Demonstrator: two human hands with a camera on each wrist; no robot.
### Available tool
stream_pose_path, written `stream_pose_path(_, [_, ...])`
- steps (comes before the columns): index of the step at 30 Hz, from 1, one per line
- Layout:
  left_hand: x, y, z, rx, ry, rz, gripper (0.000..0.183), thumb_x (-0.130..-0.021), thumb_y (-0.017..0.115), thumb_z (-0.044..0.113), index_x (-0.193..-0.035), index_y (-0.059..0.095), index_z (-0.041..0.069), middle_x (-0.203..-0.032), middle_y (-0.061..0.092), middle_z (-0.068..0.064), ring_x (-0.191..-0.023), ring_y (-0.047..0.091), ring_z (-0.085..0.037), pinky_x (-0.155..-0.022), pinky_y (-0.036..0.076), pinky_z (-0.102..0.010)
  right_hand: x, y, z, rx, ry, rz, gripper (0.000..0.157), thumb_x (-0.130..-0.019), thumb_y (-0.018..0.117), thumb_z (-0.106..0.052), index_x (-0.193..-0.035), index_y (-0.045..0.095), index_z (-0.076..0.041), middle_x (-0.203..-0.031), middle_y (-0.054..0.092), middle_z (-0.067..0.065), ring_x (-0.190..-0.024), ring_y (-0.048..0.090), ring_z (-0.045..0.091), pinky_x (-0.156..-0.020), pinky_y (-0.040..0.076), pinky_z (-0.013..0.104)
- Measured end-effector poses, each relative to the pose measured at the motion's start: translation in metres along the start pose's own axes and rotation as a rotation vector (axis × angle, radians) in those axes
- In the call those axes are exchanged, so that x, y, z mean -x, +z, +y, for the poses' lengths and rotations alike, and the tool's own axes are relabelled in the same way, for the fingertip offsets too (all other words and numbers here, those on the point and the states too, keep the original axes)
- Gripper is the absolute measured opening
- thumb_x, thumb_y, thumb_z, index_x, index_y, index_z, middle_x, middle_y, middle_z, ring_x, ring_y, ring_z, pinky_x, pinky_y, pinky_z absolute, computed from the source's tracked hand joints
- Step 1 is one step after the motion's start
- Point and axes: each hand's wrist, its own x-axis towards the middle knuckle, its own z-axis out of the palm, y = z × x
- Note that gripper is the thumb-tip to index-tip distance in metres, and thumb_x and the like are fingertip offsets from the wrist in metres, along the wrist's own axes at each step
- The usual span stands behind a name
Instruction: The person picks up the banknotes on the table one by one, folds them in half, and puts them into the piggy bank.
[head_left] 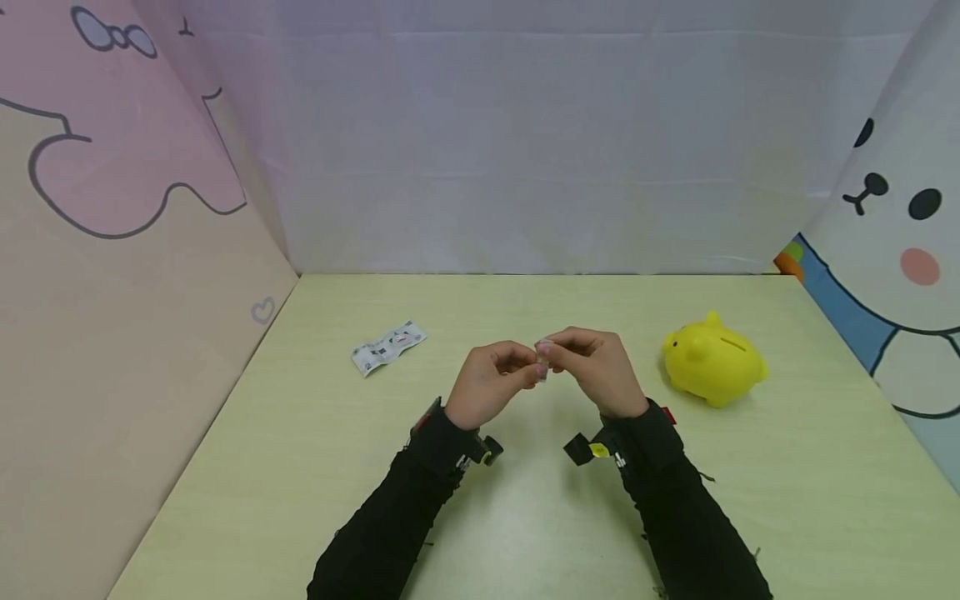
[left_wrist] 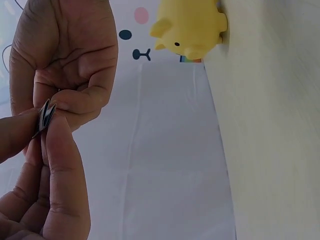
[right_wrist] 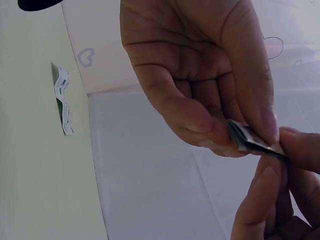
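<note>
Between the fingertips of both hands is a small, tightly folded paper slip, its stacked layers showing at the edge; it looks like a banknote. My left hand pinches one end between thumb and fingers. My right hand pinches the other end, fingertips almost touching those of the left. In the left wrist view the folded slip stands edge-on. Both hands are held above the middle of the table. A second printed paper slip, creased into waves, lies on the table to the left.
A yellow piggy bank with a slot on top stands on the table to the right of my right hand. The pale wooden table ends at a white curtain at the back. Cartoon-printed panels flank both sides.
</note>
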Motion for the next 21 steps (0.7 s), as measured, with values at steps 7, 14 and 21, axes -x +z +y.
stream_pose_path(7, [-0.0006,-0.0002,-0.001,0.0,0.025,0.002,0.02,-0.093,0.068,0.015,-0.105,0.071,-0.001,-0.098,0.07,-0.02,-0.086,0.069,-0.031,-0.076,0.055,-0.026,0.0002,0.0004,-0.0001,-0.012,-0.024,-0.019,0.021,-0.093,0.068,-0.013,-0.1,0.074,0.005,-0.085,0.071,-0.012,-0.082,0.061,0.015,-0.073,0.053,0.026])
stream_pose_path(14, [-0.0011,-0.0009,-0.0044,0.003,0.057,-0.023,0.018,-0.094,0.066,0.012,-0.103,0.071,-0.001,-0.093,0.07,-0.021,-0.074,0.062,-0.012,-0.069,0.051,-0.027,0.0007,0.0002,0.0013,0.02,-0.02,-0.041,0.021,-0.093,0.068,-0.016,-0.103,0.075,0.001,-0.088,0.071,-0.012,-0.084,0.062,0.015,-0.076,0.053,0.027])
stream_pose_path(21, [-0.0013,-0.0012,-0.0041,0.0,0.03,-0.026,0.018,-0.094,0.066,0.014,-0.102,0.071,-0.002,-0.093,0.07,-0.021,-0.072,0.063,-0.009,-0.069,0.053,-0.026,0.0006,-0.0009,0.002,0.043,-0.037,-0.071,0.022,-0.094,0.067,-0.013,-0.109,0.073,0.001,-0.094,0.071,-0.008,-0.086,0.064,0.012,-0.079,0.055,0.026])
